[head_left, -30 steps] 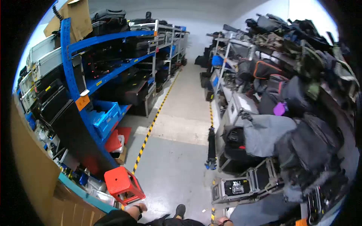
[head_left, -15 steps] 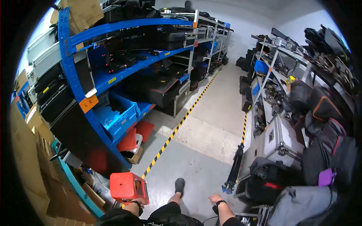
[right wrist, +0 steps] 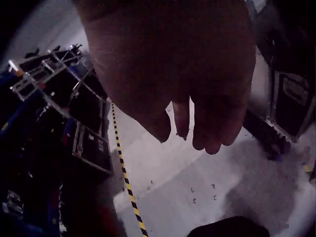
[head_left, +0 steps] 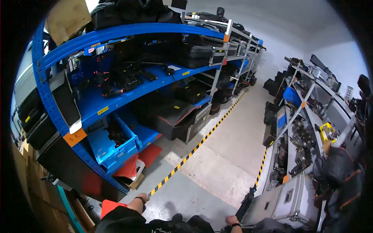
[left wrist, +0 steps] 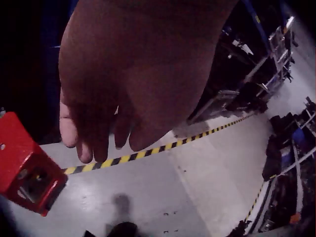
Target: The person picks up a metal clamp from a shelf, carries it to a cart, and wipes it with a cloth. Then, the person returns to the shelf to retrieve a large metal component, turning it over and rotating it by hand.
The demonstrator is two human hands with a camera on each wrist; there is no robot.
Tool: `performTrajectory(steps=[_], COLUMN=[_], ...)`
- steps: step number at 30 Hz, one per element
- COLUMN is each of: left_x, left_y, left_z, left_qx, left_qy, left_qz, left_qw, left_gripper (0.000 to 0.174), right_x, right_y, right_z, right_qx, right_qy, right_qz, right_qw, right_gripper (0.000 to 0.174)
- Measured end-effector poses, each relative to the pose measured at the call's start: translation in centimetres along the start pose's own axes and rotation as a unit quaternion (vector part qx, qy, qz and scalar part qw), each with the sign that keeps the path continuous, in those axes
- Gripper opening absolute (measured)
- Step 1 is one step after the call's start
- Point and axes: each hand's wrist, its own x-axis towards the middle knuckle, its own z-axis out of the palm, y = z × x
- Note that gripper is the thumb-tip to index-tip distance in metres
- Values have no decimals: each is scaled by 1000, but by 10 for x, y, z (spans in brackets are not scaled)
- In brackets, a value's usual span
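Note:
My left hand (head_left: 143,197) hangs low in the head view, close by a red plastic stool (head_left: 110,207) that is partly hidden by my sleeve. The left wrist view shows this hand (left wrist: 133,84) with loosely hanging fingers and nothing in them; the stool (left wrist: 29,163) stands left of it, apart. At the bottom of the head view is my right hand (head_left: 232,220), near a folded black tripod-like stand (head_left: 245,204). Seen from the right wrist, that hand (right wrist: 177,74) dangles over the floor with relaxed fingers, also holding nothing.
A blue shelf rack (head_left: 93,110) with black cases and a blue crate (head_left: 116,149) lines the left. Silver cases (head_left: 287,198) and metal shelving (head_left: 307,97) line the right. Between them runs a grey floor aisle (head_left: 221,163) edged by yellow-black tape (head_left: 202,143).
The head view has turned left and moved forward, so the blue rack looms larger and the right-hand bags slid out of view. The stool dropped toward the bottom edge. Both hands stay empty.

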Motion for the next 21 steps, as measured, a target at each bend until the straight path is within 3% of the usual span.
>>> performTrajectory(steps=[1,2,3,9,11,12,13,14,15,16,17,18,19,21], left_x=[-21,12,22,150,171,192,226,278,331,353,295,293,320,362], left_y=[52,71,99,217,254,264,266,250,274,244,308,327,346,379], left_z=[-60,-65,-93,-143,-176,-183,-180,-149,-154,-154,-249,-287,-306,-323], left_qx=[-172,-298,-301,-204,-97,-99,-75,-221,77,-235,-137,-134,-94,-90], left_qy=[-27,-69,-77,-183,-208,-221,-185,-164,-220,-179,-217,-223,-232,-201], left_qz=[-78,-131,-82,-52,-38,-79,-19,-124,21,-82,-65,40,54,-60], left_qw=[982,943,947,960,973,967,980,954,972,952,964,965,967,974], left_gripper=[28,27,25,32,33,34,30,26,28,28,27,25,25,31], right_x=[-7,-2,3,44,69,80,96,109,122,134,149,160,169,169], right_y=[-18,-38,-56,-131,-162,-184,-208,-236,-258,-268,-265,-248,-229,-198], right_z=[-7,-16,-26,-109,-150,-173,-201,-234,-267,-288,-296,-298,-299,-287], right_qx=[-4,-40,-73,-237,-293,-323,-352,-380,-403,-415,-418,-415,-412,-409], right_qy=[-5,1,9,80,107,121,138,159,182,203,221,238,257,287], right_qz=[2,-5,-12,-36,-46,-52,-59,-68,-74,-75,-68,-56,-40,0], right_qw=[1000,999,997,967,949,937,924,909,894,884,879,876,874,866], right_gripper=[39,38,38,36,35,35,35,35,35,34,34,34,34,34])
